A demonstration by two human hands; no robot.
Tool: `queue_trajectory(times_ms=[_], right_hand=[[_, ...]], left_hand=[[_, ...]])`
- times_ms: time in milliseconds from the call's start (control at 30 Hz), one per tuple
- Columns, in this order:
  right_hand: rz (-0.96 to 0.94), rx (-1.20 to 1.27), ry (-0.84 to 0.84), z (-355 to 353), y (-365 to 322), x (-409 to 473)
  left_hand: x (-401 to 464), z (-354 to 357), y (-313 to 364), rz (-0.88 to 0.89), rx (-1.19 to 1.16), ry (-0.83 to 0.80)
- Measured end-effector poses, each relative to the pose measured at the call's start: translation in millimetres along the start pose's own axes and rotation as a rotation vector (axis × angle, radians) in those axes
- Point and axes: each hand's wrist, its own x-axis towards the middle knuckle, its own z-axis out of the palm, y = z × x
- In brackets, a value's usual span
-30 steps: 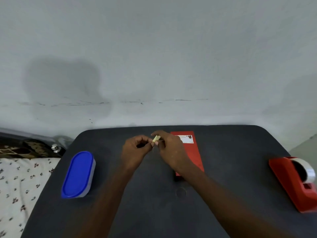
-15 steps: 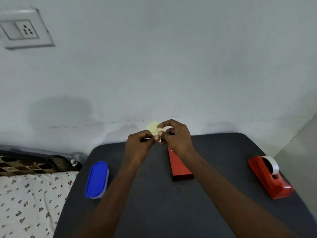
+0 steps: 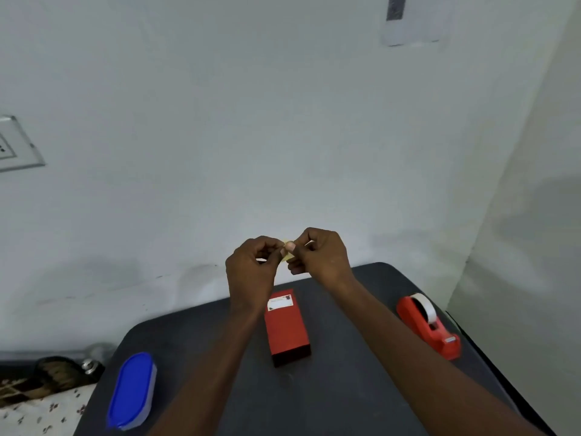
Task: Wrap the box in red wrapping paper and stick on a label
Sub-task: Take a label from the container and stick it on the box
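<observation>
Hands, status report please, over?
Left hand and right hand both pinch yellow paper scrap. Red wrapped box on table, label on. Nothing obstructing.

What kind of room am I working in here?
Probably a bedroom at home: a small dark table against a plain wall, a wall socket, and a flower-print bedsheet beside the table.
</observation>
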Motion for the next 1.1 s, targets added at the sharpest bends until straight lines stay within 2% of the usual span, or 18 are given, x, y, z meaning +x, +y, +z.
queue_trajectory(times_ms=[300, 433, 667, 800, 1100], right_hand=[[0.036, 0.265, -0.112, -124.5, -29.8, -2.0], [0.026, 0.227, -0.153, -208.1, -30.5, -2.9], [0.046, 0.242, -0.126, -362.6, -22.8, -7.7], [0.019, 0.178, -0.135, -411.1, -18.6, -23.0], [-0.013, 0.193, -0.204, -465.4, -9.9, -41.6]], left_hand=[[-28.1, 71.8, 110.0, 0.095, -0.046, 0.051], [-54.3, 135.3, 159.7, 0.119, -0.070, 0.079], [-108.6, 248.8, 240.5, 0.141, -0.102, -0.077], [-123.5, 285.5, 275.2, 0.133, 0.028, -0.037], [-146.7, 326.0, 294.5, 0.152, 0.036, 0.009]])
